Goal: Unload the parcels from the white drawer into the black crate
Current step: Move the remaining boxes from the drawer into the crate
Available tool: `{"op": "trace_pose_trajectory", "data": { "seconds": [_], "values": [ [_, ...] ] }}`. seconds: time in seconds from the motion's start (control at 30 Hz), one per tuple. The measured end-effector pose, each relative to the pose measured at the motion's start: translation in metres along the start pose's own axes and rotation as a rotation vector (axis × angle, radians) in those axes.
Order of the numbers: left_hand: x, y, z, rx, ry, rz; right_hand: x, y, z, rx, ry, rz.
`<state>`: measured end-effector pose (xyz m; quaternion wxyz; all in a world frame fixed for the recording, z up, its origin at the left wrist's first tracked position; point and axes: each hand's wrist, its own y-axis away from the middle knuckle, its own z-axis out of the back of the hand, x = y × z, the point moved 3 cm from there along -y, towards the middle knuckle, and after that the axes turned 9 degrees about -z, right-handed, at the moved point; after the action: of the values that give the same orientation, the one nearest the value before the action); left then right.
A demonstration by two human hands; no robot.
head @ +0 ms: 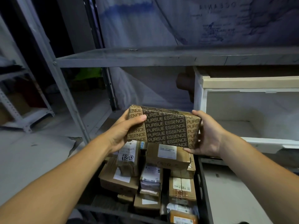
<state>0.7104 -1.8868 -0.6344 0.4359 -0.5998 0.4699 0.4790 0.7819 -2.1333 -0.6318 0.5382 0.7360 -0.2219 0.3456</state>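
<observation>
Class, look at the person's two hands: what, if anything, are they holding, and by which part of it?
Both hands hold one brown printed parcel by its short ends: the left hand grips the left end, the right hand the right end, above the black crate.

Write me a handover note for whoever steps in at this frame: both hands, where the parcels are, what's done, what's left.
Left hand and right hand grip opposite ends of the printed parcel, held above the black crate.
The crate already holds a pile of parcels.
The white drawer stands open to the right; the part in view shows no parcels, but its right side is cut off.
Done: most parcels moved, judging from the pile.
Left: set this parcel on the pile, then check the drawer's hidden part.
</observation>
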Motion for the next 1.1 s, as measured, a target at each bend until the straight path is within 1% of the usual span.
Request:
{"op": "trace_pose_trajectory", "data": {
  "seconds": [0.1, 0.17, 0.3, 0.37, 0.43, 0.5, 0.63, 0.77, 0.83, 0.93, 1.1],
  "values": [
    [-0.001, -0.001, 0.002, -0.043, -0.013, -0.033, 0.002, -0.002, 0.002, 0.029, 0.038, 0.077],
    [-0.001, 0.000, 0.004, -0.069, -0.011, -0.025, 0.004, 0.001, -0.001, 0.063, 0.095, 0.171],
    [-0.004, 0.003, 0.000, -0.083, -0.020, 0.080, 0.008, 0.007, -0.006, 0.089, 0.104, 0.362],
    [-0.003, 0.004, -0.003, -0.079, -0.028, 0.166, 0.009, 0.008, -0.006, 0.104, 0.107, 0.398],
    [0.000, 0.006, -0.006, -0.066, -0.054, 0.229, 0.010, 0.007, -0.004, 0.092, 0.074, 0.358],
    [0.000, 0.008, -0.008, -0.043, -0.045, 0.223, 0.009, 0.006, -0.001, 0.053, 0.061, 0.302],
    [0.000, 0.005, -0.009, -0.002, 0.008, 0.083, 0.006, 0.003, 0.003, -0.017, 0.013, 0.213],
    [0.004, 0.004, -0.009, 0.048, -0.001, 0.024, 0.002, -0.002, 0.006, -0.033, -0.010, 0.099],
    [0.002, 0.003, -0.008, 0.039, -0.039, -0.020, -0.001, -0.005, 0.006, -0.045, -0.001, 0.061],
    [0.001, 0.001, -0.004, -0.023, -0.062, -0.042, 0.001, -0.009, 0.006, -0.039, 0.049, 0.105],
    [0.001, 0.001, 0.001, -0.068, -0.034, 0.030, 0.006, -0.002, 0.000, 0.058, 0.162, 0.221]
  ]
}}
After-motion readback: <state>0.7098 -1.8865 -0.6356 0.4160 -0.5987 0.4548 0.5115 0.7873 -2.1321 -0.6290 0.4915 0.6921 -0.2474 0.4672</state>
